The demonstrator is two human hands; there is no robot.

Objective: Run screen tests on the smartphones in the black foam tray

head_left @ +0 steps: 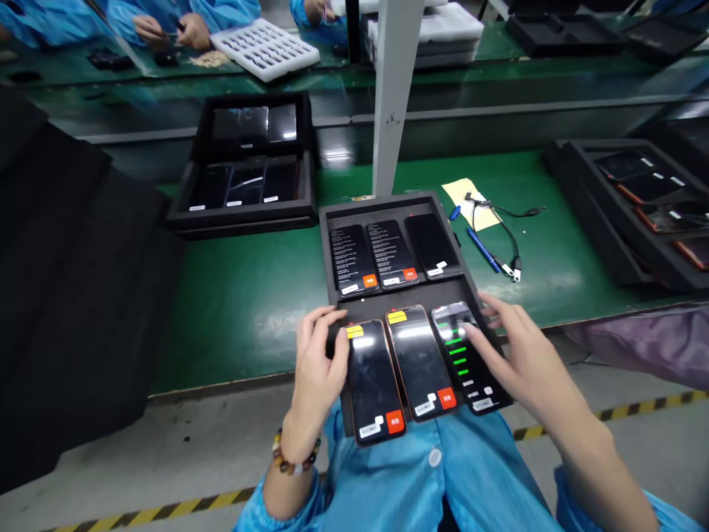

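Black tray [408,292] overhanging the counter's front edge [221,375] may tip if my unclenched right hand [518,351] presses the phone [459,358]; left hand [317,362], grip unclear.

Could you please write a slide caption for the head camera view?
Left hand at a black tray of six phones; right hand with its thumb over the phone showing green lines.

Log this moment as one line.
left hand: at left edge of tray | right hand: thumb at screen of green-lined phone | tray: six phones, two rows | right of tray: blue pen, cables
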